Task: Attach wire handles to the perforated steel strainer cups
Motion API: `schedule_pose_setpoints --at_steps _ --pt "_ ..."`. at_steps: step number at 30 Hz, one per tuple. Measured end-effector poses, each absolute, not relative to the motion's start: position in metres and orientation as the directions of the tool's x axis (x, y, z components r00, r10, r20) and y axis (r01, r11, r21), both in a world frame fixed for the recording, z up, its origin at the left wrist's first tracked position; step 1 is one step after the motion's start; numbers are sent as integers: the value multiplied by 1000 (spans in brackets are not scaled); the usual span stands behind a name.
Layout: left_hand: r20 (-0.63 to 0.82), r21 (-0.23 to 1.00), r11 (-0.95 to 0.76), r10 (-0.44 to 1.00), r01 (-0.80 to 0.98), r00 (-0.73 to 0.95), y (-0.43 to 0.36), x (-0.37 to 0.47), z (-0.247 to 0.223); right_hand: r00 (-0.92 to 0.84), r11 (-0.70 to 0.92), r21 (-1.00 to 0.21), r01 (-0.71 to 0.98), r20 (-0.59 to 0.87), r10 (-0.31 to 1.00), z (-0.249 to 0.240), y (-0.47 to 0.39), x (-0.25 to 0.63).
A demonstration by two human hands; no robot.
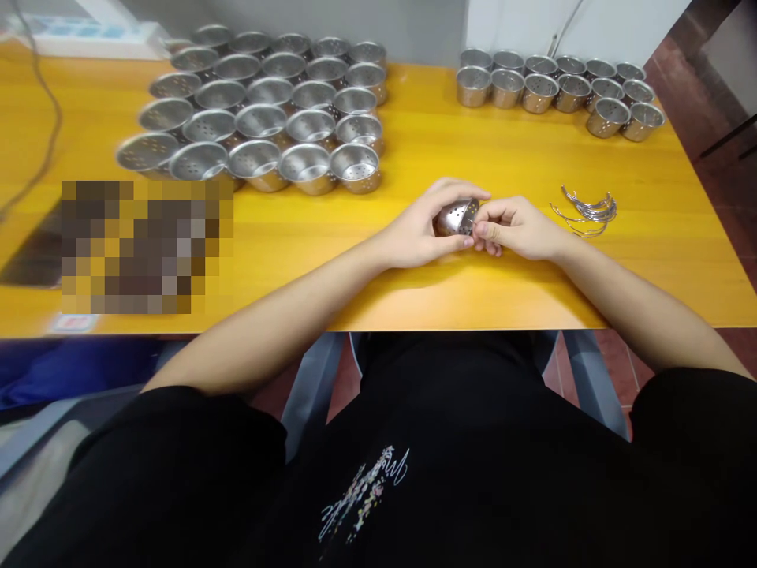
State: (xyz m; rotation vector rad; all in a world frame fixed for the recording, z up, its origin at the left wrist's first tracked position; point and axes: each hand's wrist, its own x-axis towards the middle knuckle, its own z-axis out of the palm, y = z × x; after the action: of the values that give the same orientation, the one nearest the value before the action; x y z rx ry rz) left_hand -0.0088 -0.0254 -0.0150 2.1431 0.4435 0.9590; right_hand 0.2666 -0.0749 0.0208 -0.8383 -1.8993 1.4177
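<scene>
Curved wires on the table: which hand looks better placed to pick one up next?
Probably the right hand: it is nearer to the curved wires, which lie off to the right of both hands. The left hand is farther away and holds a perforated metal cup.

From my remote post I am viewing a yellow table (417,146); it is carrying perforated metal cups (260,122) far left, a smaller cup group (539,95) far right, curved wires (596,211) right, a dark object (32,248) near left.
</scene>
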Motion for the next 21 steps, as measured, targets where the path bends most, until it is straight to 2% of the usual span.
schedule_pose_setpoints --at_steps 11,21 --pt "487 787 -613 554 -65 675 -23 -8 -23 -557 185 -970 160 66 828 25 -82 258" --pt "529 774 -630 599 -54 601 -27 5 -27 -560 203 -965 165 77 825 24 -87 255"
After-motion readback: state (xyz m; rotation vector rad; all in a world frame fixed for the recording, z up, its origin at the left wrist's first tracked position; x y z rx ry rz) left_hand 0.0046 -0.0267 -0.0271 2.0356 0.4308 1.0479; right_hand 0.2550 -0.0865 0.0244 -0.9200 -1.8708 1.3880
